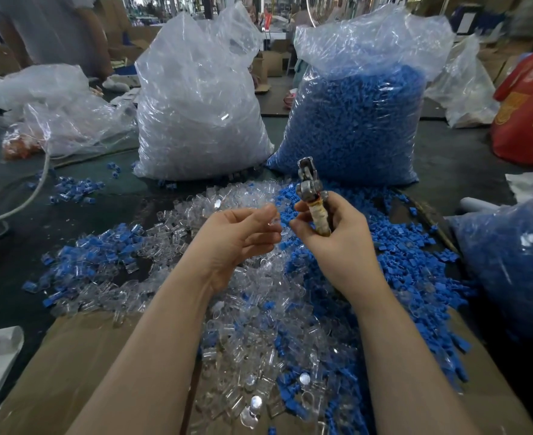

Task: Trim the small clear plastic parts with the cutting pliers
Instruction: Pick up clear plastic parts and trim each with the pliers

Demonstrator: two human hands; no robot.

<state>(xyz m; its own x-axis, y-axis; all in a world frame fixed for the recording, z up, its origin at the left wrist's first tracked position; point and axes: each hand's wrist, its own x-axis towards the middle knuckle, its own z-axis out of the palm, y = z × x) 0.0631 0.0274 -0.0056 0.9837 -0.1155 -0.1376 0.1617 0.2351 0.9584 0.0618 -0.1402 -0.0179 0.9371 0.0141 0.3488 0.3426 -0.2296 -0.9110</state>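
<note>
My right hand [334, 233] grips the cutting pliers [310, 196] by their tape-wrapped handle, with the metal jaws pointing up and away. My left hand [237, 240] sits just left of it, palm turned up, and pinches a small clear plastic part [274, 221] at its fingertips. The part is close to my right thumb and below the jaws, not between them. A loose heap of clear parts [249, 334] lies under both hands, mixed with blue parts [393, 255] on the right.
Behind the heap stand a tall bag of clear parts [196, 120] and a tall bag of blue parts [359, 120]. Another bag of blue parts [516, 262] is at the right. Cardboard [70, 356] lies in front. A red bag [528, 114] is far right.
</note>
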